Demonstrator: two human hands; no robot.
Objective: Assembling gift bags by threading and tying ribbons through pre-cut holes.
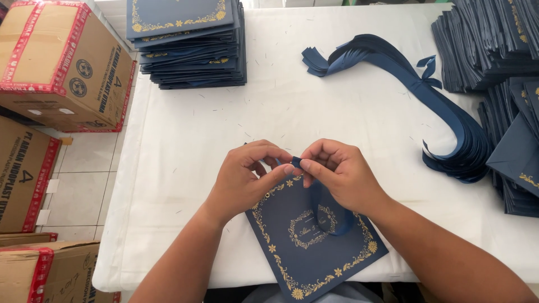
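The navy card with gold floral border lies tilted at the tabletop's near edge, a dark blue ribbon looped over its face – you look to be tying it at the top corner. Both your left hand and right hand have fingers pinched shut on the ribbon end; next seems to call for pulling it snug – stacked cards wait beyond

You are looking at a navy blue card showing a gold floral border and a gold oval wreath at its centre. A navy blue ribbon is looping over it. The tablecloth is showing plain white. The 2 card stacks are showing navy with gold trim. The ribbon pile is showing navy. The boxes are showing brown with red tape.
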